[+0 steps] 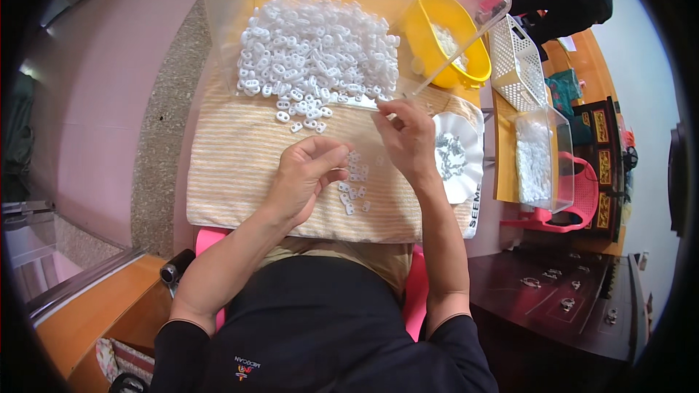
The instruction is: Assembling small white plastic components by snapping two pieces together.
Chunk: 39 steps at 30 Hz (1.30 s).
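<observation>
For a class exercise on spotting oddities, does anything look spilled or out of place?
Some white pieces lie loose on the striped cloth, in front of the clear bin. They look spilled from its heap, though that may be deliberate.

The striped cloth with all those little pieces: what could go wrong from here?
The right forearm passes close beside the white dish; a bump might spill its small dark pieces. The small pale pieces lie loose near the left hand, so a brush could scatter them.
</observation>
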Available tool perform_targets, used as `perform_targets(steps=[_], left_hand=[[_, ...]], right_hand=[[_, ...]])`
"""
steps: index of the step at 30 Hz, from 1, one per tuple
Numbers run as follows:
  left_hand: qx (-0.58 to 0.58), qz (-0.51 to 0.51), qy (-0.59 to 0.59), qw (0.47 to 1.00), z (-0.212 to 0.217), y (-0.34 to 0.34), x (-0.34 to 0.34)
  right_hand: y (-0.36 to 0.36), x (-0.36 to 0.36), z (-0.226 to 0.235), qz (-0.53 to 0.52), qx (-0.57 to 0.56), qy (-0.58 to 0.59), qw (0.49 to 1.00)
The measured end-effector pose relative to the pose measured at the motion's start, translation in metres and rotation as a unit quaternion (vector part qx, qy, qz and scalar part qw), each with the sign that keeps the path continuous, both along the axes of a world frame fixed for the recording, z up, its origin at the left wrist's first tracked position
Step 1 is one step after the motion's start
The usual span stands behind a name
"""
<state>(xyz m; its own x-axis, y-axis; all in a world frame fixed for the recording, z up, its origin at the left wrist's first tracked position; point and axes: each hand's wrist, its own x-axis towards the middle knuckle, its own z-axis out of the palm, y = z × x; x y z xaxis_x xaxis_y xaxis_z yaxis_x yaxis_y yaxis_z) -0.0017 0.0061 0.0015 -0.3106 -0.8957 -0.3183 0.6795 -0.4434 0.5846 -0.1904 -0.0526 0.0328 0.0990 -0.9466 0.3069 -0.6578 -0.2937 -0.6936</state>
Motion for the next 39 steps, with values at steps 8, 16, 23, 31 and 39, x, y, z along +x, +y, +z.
perform_targets(steps=[8,16,23,31,39], left_hand=[[-0.001,-0.004,-0.005,1.0,0.002,0.001,0.001],[-0.001,-0.011,-0.005,1.0,0.002,0.001,0.0],[-0.003,-0.006,-0.015,1.0,0.003,0.001,0.0],[-0.001,-0.005,-0.018,1.0,0.002,0.002,0.0],[0.007,0.001,-0.022,1.0,0.002,0.002,0.0]], right_hand=[[-0.021,0.021,-0.014,-0.025,-0.012,0.202,0.979],[-0.022,0.019,-0.025,0.026,-0.077,0.256,0.963],[-0.021,0.014,-0.03,0.055,-0.123,0.272,0.953],[-0.016,0.021,-0.022,0.052,-0.122,0.24,0.962],[-0.019,0.016,-0.027,0.079,-0.127,0.226,0.963]])
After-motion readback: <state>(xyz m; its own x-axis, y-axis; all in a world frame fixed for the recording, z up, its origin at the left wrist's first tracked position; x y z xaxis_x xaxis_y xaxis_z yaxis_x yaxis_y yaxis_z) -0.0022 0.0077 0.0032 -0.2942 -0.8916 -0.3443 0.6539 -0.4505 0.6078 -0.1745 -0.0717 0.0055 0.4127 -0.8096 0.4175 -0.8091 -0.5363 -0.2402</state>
